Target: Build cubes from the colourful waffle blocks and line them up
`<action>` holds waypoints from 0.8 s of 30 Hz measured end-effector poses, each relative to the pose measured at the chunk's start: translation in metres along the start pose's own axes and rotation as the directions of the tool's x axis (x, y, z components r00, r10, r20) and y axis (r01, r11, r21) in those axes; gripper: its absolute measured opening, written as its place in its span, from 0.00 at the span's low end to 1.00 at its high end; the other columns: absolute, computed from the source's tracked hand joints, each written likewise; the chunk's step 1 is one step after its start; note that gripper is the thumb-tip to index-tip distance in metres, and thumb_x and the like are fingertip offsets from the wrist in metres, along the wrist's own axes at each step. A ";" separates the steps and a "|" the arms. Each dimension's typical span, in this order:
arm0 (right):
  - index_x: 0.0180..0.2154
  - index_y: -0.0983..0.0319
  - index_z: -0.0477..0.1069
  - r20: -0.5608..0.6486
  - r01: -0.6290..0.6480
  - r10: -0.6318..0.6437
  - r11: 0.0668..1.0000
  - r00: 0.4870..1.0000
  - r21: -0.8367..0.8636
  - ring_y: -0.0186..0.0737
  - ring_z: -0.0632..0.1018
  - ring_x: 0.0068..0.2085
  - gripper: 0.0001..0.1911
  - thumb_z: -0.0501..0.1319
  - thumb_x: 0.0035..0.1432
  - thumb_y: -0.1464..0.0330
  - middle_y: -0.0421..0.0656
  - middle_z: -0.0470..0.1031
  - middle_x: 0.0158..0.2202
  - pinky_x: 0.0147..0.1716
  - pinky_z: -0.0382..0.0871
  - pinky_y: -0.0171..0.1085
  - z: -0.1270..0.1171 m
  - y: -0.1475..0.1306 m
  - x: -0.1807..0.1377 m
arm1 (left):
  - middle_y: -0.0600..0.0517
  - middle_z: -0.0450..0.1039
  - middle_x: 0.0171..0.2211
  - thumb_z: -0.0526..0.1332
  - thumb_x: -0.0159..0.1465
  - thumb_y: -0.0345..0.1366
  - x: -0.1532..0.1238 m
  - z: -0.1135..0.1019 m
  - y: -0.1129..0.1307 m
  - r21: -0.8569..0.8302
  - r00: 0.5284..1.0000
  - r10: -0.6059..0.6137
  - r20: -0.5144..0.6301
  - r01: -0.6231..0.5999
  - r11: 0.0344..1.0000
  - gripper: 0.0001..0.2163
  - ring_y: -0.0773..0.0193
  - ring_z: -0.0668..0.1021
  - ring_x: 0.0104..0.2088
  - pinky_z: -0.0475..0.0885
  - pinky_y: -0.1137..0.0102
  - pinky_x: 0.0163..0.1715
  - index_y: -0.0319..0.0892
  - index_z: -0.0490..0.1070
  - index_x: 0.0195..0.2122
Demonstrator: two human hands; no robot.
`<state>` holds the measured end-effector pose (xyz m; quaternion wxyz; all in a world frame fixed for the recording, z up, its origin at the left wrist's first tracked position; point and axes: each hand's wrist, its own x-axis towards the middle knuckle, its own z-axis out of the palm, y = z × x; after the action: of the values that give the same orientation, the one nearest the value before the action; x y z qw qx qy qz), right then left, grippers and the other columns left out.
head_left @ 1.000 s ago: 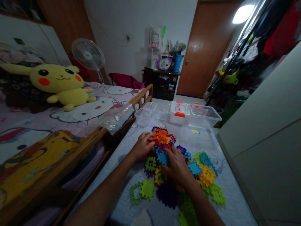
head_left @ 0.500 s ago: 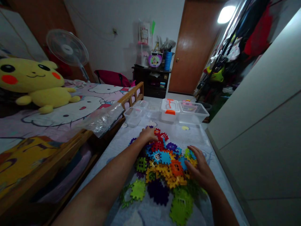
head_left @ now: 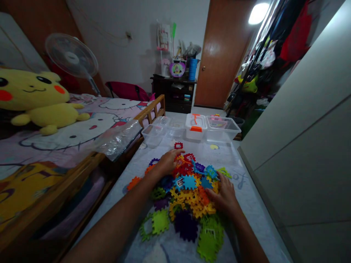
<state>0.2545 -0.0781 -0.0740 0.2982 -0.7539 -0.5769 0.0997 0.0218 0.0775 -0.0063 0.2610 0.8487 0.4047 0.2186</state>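
Note:
A heap of flat, toothed plastic building tiles (head_left: 189, 190) in red, orange, yellow, blue, purple and green lies on a pale patterned mat (head_left: 246, 197). My left hand (head_left: 166, 163) rests on the heap's far left side, fingers spread over red and orange tiles. On the heap's right side, my right hand (head_left: 223, 195) lies with fingers flat against yellow and orange tiles. One red tile (head_left: 178, 145) sits apart beyond the heap. Large green tiles (head_left: 210, 239) and a dark purple one (head_left: 186, 226) lie nearest me.
Several clear plastic tubs (head_left: 222, 129), one with an orange latch (head_left: 195, 128), stand at the mat's far end. A wooden-framed bed (head_left: 82, 171) with a yellow plush toy (head_left: 35, 96) and a clear bag (head_left: 117, 137) runs along the left. A pale cabinet wall (head_left: 301, 138) borders the right.
Both hands have shifted over the heap and the tiles have spread: an orange tile and a red tile now lie apart at the left and far side. The camera turned slightly right.

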 end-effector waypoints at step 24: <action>0.59 0.58 0.58 0.072 0.359 -0.416 0.849 0.906 0.387 0.46 0.65 0.60 0.28 0.58 0.57 0.68 0.49 0.63 0.58 0.60 0.60 0.50 0.001 -0.105 0.039 | 0.47 0.31 0.71 0.72 0.40 0.55 -0.185 0.041 0.016 0.241 0.999 -0.020 -0.036 0.028 0.970 0.58 0.27 0.40 0.66 0.46 0.32 0.57 0.60 0.39 0.68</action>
<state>0.1814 -0.0248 -0.0076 0.4015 -0.5429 -0.7098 0.2005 -0.0523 -0.0904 -0.0575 0.1515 0.8654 0.4428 0.1788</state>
